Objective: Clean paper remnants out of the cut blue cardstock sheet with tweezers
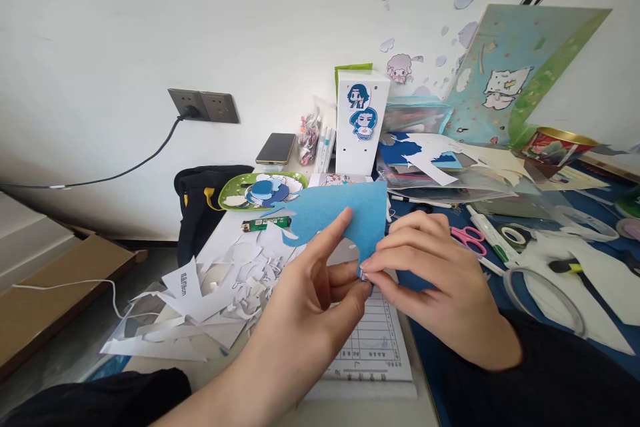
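Observation:
A sheet of blue paper (325, 210) with ragged cut-out edges is held up over the desk. My left hand (320, 280) grips its lower part, with the thumb and curled fingers pinched together and the index finger stretched along its face. At the paper's lower corner, my right hand (425, 267) pinches with thumb and index finger, touching the left fingertips. A tiny pale bit shows between the fingertips, too small to name. Below both hands lies a printed form booklet (375, 347), partly covered by them.
White paper scraps (245, 293) are heaped at the left. Behind them stands a green tray (233, 187) of cut-outs. Pink scissors (467, 238), a tape roll (513, 235) and a white cutter (493, 233) lie at the right. A white box (360, 140) stands near the wall.

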Tool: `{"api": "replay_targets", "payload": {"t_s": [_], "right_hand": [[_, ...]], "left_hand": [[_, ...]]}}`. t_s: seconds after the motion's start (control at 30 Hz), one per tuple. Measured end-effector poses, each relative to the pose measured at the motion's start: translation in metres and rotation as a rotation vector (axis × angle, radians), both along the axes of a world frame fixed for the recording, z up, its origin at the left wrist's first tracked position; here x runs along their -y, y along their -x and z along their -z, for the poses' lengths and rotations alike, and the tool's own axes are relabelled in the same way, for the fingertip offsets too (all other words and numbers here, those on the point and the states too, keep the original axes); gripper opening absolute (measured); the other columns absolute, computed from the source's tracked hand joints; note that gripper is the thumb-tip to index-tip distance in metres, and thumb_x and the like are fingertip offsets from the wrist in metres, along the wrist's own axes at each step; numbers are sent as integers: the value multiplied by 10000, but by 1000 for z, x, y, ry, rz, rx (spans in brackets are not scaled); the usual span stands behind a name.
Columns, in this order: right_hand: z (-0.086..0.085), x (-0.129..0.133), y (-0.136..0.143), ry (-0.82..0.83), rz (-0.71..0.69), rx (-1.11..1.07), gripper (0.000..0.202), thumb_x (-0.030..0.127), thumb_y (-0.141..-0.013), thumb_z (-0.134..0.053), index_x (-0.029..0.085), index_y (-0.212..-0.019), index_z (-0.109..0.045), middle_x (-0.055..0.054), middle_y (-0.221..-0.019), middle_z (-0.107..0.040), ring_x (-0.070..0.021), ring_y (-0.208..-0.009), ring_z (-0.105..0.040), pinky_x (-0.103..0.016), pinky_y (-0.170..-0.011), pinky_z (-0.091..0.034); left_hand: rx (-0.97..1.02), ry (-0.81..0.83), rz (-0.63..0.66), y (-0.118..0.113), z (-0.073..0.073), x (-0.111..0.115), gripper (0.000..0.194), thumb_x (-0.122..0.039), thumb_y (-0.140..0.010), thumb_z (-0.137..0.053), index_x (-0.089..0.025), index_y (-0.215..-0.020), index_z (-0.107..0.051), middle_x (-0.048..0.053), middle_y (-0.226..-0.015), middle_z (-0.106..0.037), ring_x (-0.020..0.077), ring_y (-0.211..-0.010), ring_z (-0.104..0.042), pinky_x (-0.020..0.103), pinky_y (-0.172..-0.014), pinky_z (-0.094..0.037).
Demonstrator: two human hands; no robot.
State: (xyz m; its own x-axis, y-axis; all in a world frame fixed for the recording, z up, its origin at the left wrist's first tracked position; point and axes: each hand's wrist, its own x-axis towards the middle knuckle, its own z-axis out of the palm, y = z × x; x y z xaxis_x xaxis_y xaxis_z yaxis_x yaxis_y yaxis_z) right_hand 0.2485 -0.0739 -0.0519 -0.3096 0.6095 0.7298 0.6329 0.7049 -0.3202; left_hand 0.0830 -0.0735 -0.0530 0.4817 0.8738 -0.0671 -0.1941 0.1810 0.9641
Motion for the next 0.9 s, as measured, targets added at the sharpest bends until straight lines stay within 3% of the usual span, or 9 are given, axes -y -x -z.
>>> {"api": "replay_targets", "payload": {"t_s": [0.13,0.27,0.9], "right_hand": [[1,0,-1,4,-6,0,111,107,-803,-641,214,-773,-640,8,-732,-681,-174,-780,-540,-353,-700,-360],[-1,0,-4,61,-28,-23,88,132,-828,-616,207,-811,-658,-15,-754,-651,-174,-773,-545,-356,-701,-371],[2,-1,-5,179,-34,-87,92,135,-838,-608,202,-782,-636,-17,-765,-540,-163,-768,-497,-342,-711,-396]], "left_hand": [[-35,2,-32,-2,-2,0,714,-216,-819,-614,-251,-1437,-256,5,-725,-666,142,-714,-578,208,-580,-434],[-57,-22,-60,-1,0,1,703,-247,-804,-636,-272,-1421,-302,12,-713,-658,172,-746,-591,202,-533,-416],[-82,-16,-30,0,2,0,686,-231,-811,-617,-317,-1414,-301,-11,-644,-584,165,-707,-552,209,-519,-387]]}}
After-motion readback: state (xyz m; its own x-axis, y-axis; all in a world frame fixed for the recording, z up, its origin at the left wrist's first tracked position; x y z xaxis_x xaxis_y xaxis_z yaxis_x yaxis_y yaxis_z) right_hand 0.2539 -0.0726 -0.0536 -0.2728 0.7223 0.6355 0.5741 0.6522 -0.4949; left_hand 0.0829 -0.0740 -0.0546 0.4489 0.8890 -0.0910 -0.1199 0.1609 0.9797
